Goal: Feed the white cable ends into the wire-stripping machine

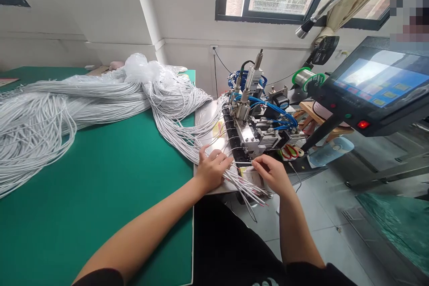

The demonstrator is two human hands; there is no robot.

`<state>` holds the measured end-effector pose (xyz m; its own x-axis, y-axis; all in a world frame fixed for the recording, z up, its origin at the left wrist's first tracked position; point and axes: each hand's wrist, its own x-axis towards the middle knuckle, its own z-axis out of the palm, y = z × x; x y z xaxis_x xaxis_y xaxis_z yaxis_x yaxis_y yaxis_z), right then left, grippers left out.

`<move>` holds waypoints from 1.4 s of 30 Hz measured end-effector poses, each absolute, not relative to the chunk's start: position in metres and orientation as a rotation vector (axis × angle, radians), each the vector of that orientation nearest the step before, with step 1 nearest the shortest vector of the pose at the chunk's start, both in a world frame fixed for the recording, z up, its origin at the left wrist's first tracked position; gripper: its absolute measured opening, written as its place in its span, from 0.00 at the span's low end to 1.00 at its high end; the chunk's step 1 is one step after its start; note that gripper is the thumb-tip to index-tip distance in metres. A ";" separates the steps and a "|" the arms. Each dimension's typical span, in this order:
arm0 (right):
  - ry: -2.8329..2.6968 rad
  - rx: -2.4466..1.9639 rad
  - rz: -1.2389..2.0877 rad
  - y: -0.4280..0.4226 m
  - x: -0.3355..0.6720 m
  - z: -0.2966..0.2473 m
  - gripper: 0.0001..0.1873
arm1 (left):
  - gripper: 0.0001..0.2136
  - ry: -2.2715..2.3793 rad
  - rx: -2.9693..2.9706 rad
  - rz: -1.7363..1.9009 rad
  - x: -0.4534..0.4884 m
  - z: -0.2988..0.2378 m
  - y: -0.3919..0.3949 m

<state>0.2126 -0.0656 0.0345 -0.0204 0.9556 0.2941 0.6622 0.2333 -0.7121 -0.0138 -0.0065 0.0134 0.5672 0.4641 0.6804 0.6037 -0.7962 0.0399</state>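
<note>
A thick bundle of thin white wires (pixel 100 94) runs across the green table and fans onto the metal plate (pixel 208 116) of a small machine (pixel 254 116). My left hand (pixel 212 169) rests on the wire ends at the plate's near edge, fingers curled over them. My right hand (pixel 272 172) is just right of it and pinches the tip of a single wire (pixel 241 162) in front of the machine's black fixture strip. Loose stripped wire ends (pixel 250 192) hang off the plate between my two hands.
A touchscreen control panel (pixel 375 85) with a lit red button stands on an arm at the right. Blue air hoses and a wire spool (pixel 303 78) sit behind the machine. A clear plastic bag (pixel 144 67) lies on the wires. Red-handled scissors (pixel 290 152) lie right of the machine.
</note>
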 end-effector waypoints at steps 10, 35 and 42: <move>-1.627 -1.496 0.668 -0.058 0.221 0.028 0.16 | 0.09 -0.905 -2.543 -1.080 -0.011 0.016 -0.009; -1.268 -1.250 0.845 -0.058 0.204 0.026 0.13 | 0.09 -0.569 -2.648 -1.191 -0.019 0.015 -0.002; -1.285 -1.207 0.854 -0.057 0.198 0.025 0.13 | 0.09 -0.612 -2.677 -1.077 -0.015 0.013 0.001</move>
<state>0.1976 -0.0571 0.0247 0.1443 0.9607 0.2370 0.1535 0.2148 -0.9645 -0.0145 0.0007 0.0129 0.6507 0.3033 0.6961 0.4427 -0.8964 -0.0232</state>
